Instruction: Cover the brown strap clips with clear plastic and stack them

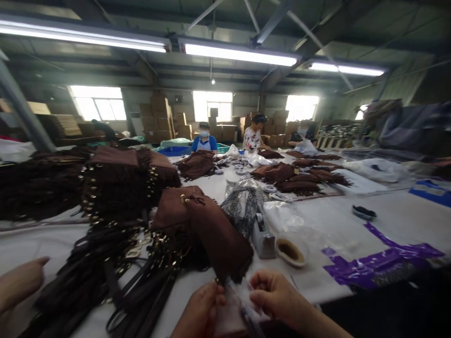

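At the bottom middle, my left hand (201,307) is closed, fingers curled beside a small shiny fitting. What it pinches is blurred. My right hand (276,296) pinches a thin, whitish, see-through wrapping (244,295), which hangs between both hands. Below the wrapping runs a dark strip, too smeared to name. Just beyond my hands lies a brown bag (218,230) with its lower end near my fingers. To its left, black straps (141,291) with gold-coloured hardware spread over the white tabletop (317,281).
Another person's hand (23,281) reaches in at left. Brown fringed bags (116,188) are stacked behind the straps. A tape dispenser (264,239), tape roll (291,252), patterned plastic bag (244,202) and purple plastic packaging (380,263) lie to the right. Co-workers (204,141) sit across the table.
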Available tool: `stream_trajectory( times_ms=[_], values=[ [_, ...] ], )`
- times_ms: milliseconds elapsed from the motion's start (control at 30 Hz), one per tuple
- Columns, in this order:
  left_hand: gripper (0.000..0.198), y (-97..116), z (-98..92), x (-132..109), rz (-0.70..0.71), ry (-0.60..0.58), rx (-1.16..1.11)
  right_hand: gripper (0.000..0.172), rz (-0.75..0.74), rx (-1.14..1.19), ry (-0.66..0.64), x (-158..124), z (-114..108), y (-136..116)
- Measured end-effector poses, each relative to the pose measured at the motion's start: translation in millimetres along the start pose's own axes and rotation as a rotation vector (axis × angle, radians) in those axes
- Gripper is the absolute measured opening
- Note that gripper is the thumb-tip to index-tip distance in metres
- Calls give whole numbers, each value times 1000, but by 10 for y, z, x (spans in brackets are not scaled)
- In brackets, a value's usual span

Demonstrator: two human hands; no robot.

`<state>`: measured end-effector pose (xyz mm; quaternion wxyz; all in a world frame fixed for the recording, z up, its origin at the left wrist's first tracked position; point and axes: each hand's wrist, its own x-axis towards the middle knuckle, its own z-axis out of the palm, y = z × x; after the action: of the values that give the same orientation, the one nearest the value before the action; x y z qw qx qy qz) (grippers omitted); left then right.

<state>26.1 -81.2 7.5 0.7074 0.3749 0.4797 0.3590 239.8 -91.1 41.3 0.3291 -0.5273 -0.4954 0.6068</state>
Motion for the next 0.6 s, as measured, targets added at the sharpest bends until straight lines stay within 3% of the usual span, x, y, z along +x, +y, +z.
stream_trajectory(
  times_ms=[100, 200, 300, 433, 500, 600],
  values=[
    [59, -39, -45, -100, 8, -78, -95, 13, -41, -140, -9, 146, 372, 5],
    [49, -39, -67, -171, 34, -132, -132, 20, -186, -308, 65, 277, 526, 9],
    [41, -23, -51, -203, 74, -149, -187, 26, -172, -268, 98, 326, 565, 36],
    [42, -43, -25, -185, 26, -101, -232, 46, -52, -15, 13, 253, 576, 92],
    [42, -73, -21, -159, 26, -92, -214, 45, -50, 15, -7, 209, 584, 93],
    [42, -110, -20, -123, 56, -90, -189, 34, -81, -54, 81, 201, 596, 77]
  ],
)
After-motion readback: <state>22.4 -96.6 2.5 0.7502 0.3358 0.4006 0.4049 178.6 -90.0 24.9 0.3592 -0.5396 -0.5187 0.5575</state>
